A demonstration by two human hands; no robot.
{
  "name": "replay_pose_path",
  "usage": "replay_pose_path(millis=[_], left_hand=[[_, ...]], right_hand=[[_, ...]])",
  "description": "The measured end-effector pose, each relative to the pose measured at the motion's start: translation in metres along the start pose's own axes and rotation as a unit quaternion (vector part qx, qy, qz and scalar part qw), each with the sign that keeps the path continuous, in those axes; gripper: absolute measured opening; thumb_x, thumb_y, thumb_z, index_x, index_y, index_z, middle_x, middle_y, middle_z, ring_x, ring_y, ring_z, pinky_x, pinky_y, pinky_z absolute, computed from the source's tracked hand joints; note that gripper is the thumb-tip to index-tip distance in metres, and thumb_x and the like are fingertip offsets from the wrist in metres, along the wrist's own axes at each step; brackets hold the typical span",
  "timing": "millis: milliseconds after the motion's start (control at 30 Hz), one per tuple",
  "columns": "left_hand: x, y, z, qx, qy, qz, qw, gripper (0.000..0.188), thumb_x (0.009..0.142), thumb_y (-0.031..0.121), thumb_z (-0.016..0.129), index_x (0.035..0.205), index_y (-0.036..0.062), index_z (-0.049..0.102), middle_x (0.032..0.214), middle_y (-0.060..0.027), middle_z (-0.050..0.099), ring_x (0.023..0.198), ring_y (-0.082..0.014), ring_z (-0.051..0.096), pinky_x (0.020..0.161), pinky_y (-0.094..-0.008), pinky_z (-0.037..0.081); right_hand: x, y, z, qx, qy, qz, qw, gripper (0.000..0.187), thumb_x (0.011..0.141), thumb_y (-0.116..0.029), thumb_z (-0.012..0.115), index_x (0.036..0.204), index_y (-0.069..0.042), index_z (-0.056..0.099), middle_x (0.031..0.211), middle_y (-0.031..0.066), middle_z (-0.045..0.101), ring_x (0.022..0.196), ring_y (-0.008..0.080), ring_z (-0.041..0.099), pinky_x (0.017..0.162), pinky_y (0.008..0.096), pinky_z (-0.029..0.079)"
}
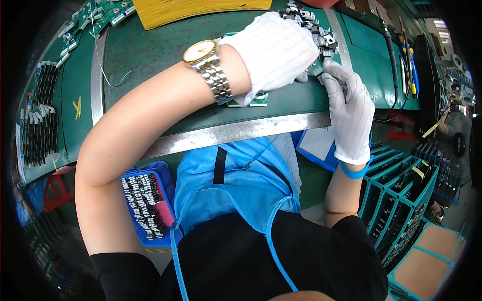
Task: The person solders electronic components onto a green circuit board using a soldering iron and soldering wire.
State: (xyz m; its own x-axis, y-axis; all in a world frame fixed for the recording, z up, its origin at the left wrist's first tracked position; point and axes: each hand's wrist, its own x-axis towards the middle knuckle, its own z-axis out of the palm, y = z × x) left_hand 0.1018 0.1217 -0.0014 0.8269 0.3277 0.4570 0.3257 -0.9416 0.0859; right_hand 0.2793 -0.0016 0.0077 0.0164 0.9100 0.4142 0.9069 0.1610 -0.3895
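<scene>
My left hand (273, 52), in a white striped glove, reaches across the bench over a green circuit board (258, 100). Its back faces up and hides most of its fingers. At its fingertips lies a cluster of small black, white and silver parts (324, 39). My right hand (350, 113), gloved too, is closed beside that cluster, thumb and forefinger pinched together. A small dark piece shows at its fingertips, too small to name. The left wrist wears a metal watch (201, 51); a blue band (355, 173) circles the right wrist.
A metal strip (246, 131) edges the green bench. A yellow tray (201, 12) stands at the back. Rows of black parts (40, 135) lie at left. Below the edge are a blue bin (168, 185) of small parts and teal racks (401, 188).
</scene>
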Motion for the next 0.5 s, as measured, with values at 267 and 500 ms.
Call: replay_pose_path(millis=[267,500], left_hand=[[-0.001,0.006,-0.006,0.037,-0.03,0.024,0.999,0.014,0.089,0.021,0.06,0.09,0.0076,0.064,0.088,-0.0096,0.063,0.088,-0.0254,0.062,0.081,-0.0406,0.047],[-0.004,0.002,-0.006,0.034,-0.055,0.016,0.998,0.013,0.089,0.021,0.06,0.088,0.0087,0.063,0.084,-0.0078,0.062,0.085,-0.0239,0.062,0.078,-0.0399,0.048]], right_hand=[[0.004,0.0,-0.005,-0.019,0.01,0.006,1.0,0.02,0.09,-0.009,0.071,0.11,-0.008,0.069,0.1,0.0102,0.071,0.086,0.0312,0.066,0.081,0.0383,0.053],[0.009,-0.001,-0.002,-0.062,-0.063,-0.016,0.996,0.029,0.086,-0.011,0.076,0.114,-0.008,0.07,0.098,0.011,0.072,0.087,0.0246,0.07,0.078,0.0359,0.054]])
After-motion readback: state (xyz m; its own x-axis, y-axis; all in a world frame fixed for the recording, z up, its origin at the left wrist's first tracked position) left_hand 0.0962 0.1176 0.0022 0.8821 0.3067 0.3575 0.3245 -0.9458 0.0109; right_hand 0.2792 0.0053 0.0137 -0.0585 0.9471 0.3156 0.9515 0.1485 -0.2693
